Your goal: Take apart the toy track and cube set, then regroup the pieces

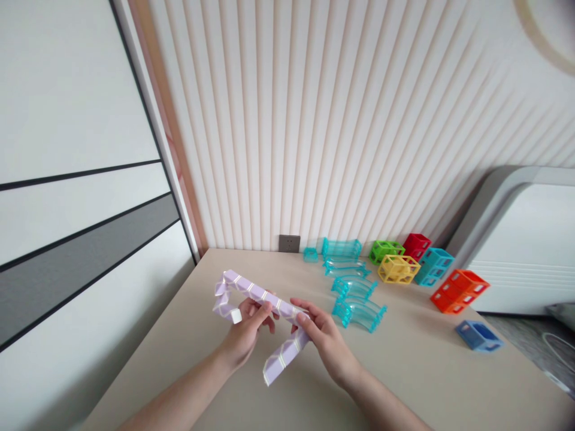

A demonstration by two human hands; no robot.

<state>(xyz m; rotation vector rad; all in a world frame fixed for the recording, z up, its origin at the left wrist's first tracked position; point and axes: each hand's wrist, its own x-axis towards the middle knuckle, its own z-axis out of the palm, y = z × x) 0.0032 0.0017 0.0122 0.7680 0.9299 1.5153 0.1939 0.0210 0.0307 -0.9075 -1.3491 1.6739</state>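
Observation:
A lilac and white twist snake puzzle [256,292] is held above the table, made of wedge-shaped segments. Its left end curls round in a hook, the middle runs straight, and the right end bends back down toward me. My left hand [248,329] grips the middle of the straight part, thumb on top. Around the bend at the right, my right hand [321,332] is closed, its thumb pressing near the corner. Some fingers of both hands are hidden behind the puzzle.
The beige table [179,353] meets a ribbed wall with a dark socket [289,243]. Clear teal track pieces [359,312] lie behind my right hand. Farther right stand open-frame blocks: green [385,251], yellow [399,269], red [417,245], turquoise [433,266], orange [459,291] and blue [478,336].

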